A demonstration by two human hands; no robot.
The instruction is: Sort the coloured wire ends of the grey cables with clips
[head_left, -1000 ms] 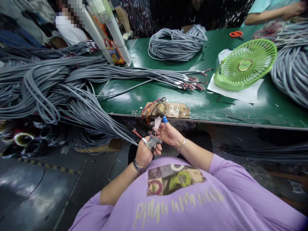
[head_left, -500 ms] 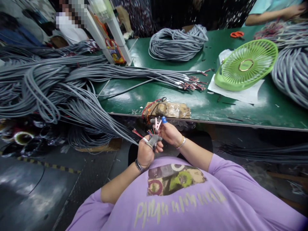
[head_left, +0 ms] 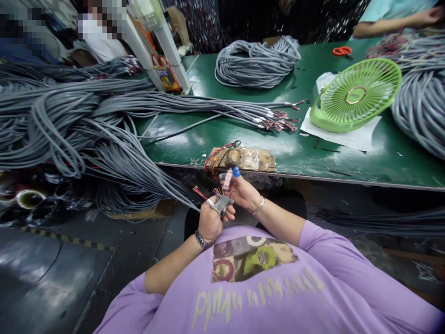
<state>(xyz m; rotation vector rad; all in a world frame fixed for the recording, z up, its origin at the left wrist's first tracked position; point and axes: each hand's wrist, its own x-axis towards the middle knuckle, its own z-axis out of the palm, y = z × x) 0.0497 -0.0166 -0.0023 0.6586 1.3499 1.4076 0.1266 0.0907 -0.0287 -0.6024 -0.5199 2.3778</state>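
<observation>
In front of my body, my left hand (head_left: 211, 221) is closed round the end of a grey cable. A fan of thin coloured wires (head_left: 218, 191) sticks up from that hand. A grey wrap (head_left: 222, 202) covers its thumb. Just to the right, my right hand (head_left: 246, 194) pinches a small pale pink clip (head_left: 228, 180), its tip close to the wires. The clip is blurred, so whether it grips a wire is unclear. Blue tape (head_left: 237, 171) covers the right thumb's tip. Another cable end with red wires (head_left: 199, 192) lies beside my left hand.
On the green table (head_left: 299, 157) sits a wooden block with wiring (head_left: 255, 159). Grey cables (head_left: 194, 104) stretch in from the left. Behind are a coiled cable bundle (head_left: 255, 65), orange scissors (head_left: 342, 50) and a green fan (head_left: 365, 95). A person's arm (head_left: 385, 30) shows at far right.
The pink clip's two arms, spread apart before, now look closed together and blurred. My right hand has shifted very slightly left; my left hand keeps its hold on the cable.
</observation>
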